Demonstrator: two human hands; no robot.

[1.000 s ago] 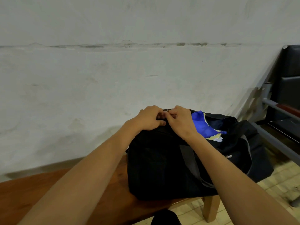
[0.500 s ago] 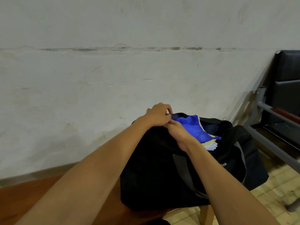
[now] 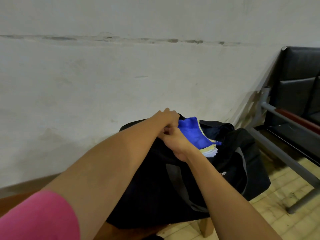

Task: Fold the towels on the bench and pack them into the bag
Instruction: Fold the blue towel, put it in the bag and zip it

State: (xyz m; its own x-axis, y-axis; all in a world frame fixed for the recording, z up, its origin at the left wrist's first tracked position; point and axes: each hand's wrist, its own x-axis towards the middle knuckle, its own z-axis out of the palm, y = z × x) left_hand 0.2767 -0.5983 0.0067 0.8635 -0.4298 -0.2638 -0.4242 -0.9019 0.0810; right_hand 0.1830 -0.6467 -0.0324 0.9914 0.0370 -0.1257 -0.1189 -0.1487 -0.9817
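A black duffel bag (image 3: pixel 233 161) sits on the wooden bench (image 3: pixel 15 199) with its top open. Folded towels stick out of the opening: a blue towel (image 3: pixel 192 133) on top, yellow and white towels (image 3: pixel 210 151) under it. Both hands meet at the left end of the opening. My left hand (image 3: pixel 167 118) has its fingers curled over the bag's edge. Just below it, my right hand (image 3: pixel 175 142) pinches at the opening's seam, apparently the zip; the pull itself is hidden by the fingers.
A pale wall runs close behind the bench. To the right stands a black padded seat (image 3: pixel 299 80) on a grey metal frame (image 3: pixel 284 158), over a tiled floor (image 3: pixel 270 220). A bench leg (image 3: pixel 205 226) shows under the bag.
My right hand has slid down and toward me, from beside the left hand to below it. The left hand stays on the bag's end. The towels remain exposed.
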